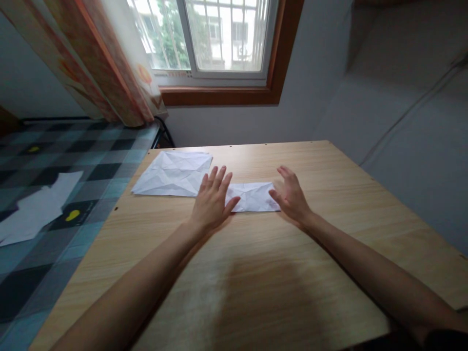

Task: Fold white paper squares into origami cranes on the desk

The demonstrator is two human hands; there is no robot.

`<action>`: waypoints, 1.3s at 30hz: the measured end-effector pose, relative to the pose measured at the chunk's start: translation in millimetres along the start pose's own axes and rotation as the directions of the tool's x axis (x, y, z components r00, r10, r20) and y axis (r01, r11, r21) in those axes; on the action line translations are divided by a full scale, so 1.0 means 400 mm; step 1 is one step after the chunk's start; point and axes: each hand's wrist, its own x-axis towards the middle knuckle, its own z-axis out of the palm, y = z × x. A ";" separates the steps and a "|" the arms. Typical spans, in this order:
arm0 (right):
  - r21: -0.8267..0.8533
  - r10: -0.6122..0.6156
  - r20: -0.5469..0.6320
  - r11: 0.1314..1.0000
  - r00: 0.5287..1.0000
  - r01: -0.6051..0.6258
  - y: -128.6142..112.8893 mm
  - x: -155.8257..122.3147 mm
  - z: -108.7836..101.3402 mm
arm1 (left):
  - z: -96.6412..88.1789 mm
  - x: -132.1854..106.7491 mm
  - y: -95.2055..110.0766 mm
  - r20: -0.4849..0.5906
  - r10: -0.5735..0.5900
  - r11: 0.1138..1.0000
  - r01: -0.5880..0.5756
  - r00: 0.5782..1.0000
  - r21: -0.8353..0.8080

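Observation:
A folded, creased white paper strip (253,197) lies on the wooden table (329,234). My left hand (213,201) rests flat over the strip's left end, fingers stretched out and slightly spread. My right hand (291,195) is at the strip's right end, fingers extended and slightly curled, its thumb touching the paper's edge. Neither hand grips anything. A larger creased white sheet (173,173) lies flat just beyond my left hand, toward the table's far left corner.
A bed with a blue-grey checked cover (54,195) stands to the left of the table, with white paper (36,207) on it. Behind are a curtain (109,63), a window (219,39) and grey walls.

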 end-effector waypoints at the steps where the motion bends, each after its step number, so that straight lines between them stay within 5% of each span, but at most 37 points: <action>1: -0.007 -0.087 0.089 0.996 0.992 0.088 -0.018 0.012 0.011 | 0.012 0.015 0.010 0.097 0.004 1.000 -0.004 0.995 -0.003; 5: -0.010 -0.213 0.479 0.969 0.852 0.248 -0.068 0.040 0.082 | 0.057 0.038 0.027 0.462 0.034 0.999 -0.035 0.886 -0.006; 9: -0.074 -0.151 0.620 0.966 0.770 0.249 -0.061 0.035 0.118 | 0.066 0.024 0.009 0.509 0.033 0.999 -0.028 0.860 -0.019; 17: -0.132 -0.145 0.605 0.951 0.783 0.278 0.016 -0.006 0.023 | 0.061 0.000 -0.032 0.466 0.007 0.999 0.016 0.885 -0.046; 23: -0.073 -0.197 0.466 0.963 0.863 0.259 0.033 -0.049 -0.031 | 0.041 -0.009 -0.024 0.349 0.032 0.999 -0.024 0.937 -0.028; 25: -0.030 -0.279 0.421 0.947 0.863 0.320 0.019 -0.056 -0.037 | 0.028 -0.011 -0.011 0.262 0.138 0.990 -0.127 0.955 -0.062; 30: -0.083 -0.391 0.417 0.882 0.820 0.463 -0.046 -0.061 -0.027 | 0.009 -0.016 0.029 0.211 0.389 0.913 -0.345 0.897 -0.218; 34: -0.044 -0.381 0.383 0.903 0.841 0.428 -0.085 -0.062 -0.005 | 0.012 -0.021 0.038 0.202 0.404 0.907 -0.364 0.892 -0.210; 39: 0.046 -0.256 0.293 0.966 0.921 0.254 -0.082 -0.054 0.002 | 0.025 -0.031 0.020 0.127 0.328 0.916 -0.282 0.936 -0.284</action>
